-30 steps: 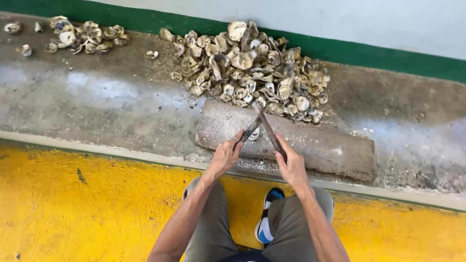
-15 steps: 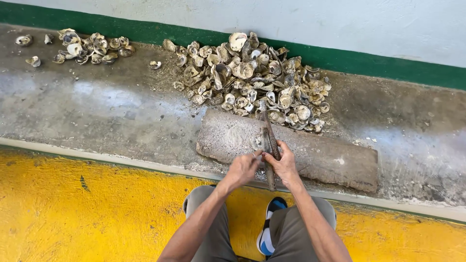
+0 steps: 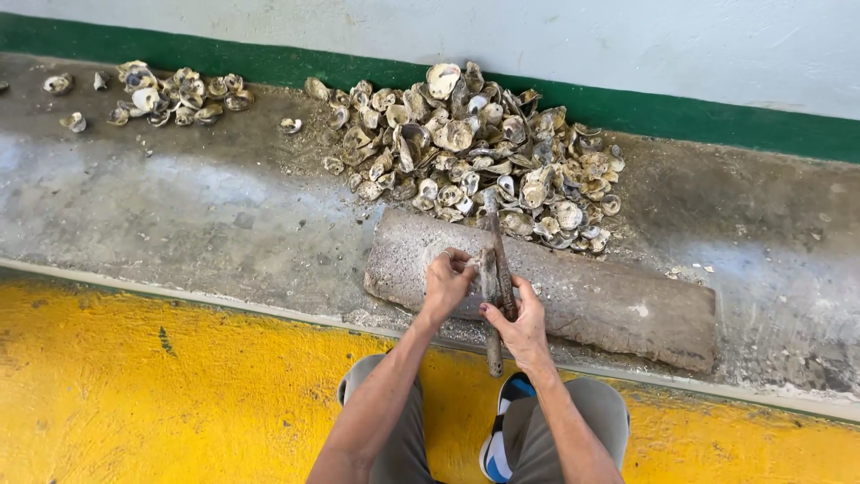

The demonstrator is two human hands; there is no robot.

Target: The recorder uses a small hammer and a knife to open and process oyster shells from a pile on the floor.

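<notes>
My right hand [image 3: 520, 321] is closed around a long, dark, rusty blade-like tool [image 3: 498, 240], whose tip points toward the shell heap. My left hand [image 3: 445, 281] pinches a narrow grey shell piece [image 3: 488, 272], holding it right beside the blade. Both hands rest over the left part of a rough concrete slab [image 3: 618, 305]. A stick-like lower end [image 3: 494, 360] juts out below my hands over the slab's near edge. Just beyond the slab lies a big heap of empty oyster shells [image 3: 475, 143].
A smaller scatter of shells [image 3: 170, 93] lies at the far left on the wet grey concrete strip [image 3: 179, 206]. A yellow-painted floor [image 3: 161, 394] runs along the near side. The white wall has a green band [image 3: 717, 116] at its foot. My knees and a blue-and-white shoe [image 3: 499, 441] are below.
The tool and the shell piece stood apart in a V shape; now my hands have come together and the two lie side by side over the slab. The camera has shifted slightly.
</notes>
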